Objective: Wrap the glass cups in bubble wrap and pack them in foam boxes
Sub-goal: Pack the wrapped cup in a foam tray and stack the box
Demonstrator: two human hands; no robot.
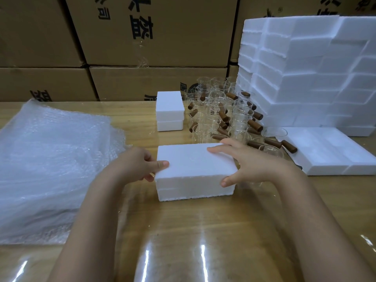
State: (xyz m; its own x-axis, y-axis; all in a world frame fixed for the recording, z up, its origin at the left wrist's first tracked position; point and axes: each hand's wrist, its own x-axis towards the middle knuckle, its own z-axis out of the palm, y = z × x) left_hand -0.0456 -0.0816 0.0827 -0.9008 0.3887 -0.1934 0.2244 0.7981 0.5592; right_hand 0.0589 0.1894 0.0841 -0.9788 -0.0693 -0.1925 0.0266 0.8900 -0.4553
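Left hand [133,165] and right hand [251,159] grip foam box [193,167] edges, probably resting on table [203,224]

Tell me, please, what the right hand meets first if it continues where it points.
Past the white rectangular foam box it holds, the right hand probably meets the clear bubble wrap stack; depth unclear.

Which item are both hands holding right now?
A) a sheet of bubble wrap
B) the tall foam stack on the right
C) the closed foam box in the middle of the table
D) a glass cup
C: the left hand grips the left end and the right hand grips the right end of the closed foam box, while the bubble wrap lies apart at the left.
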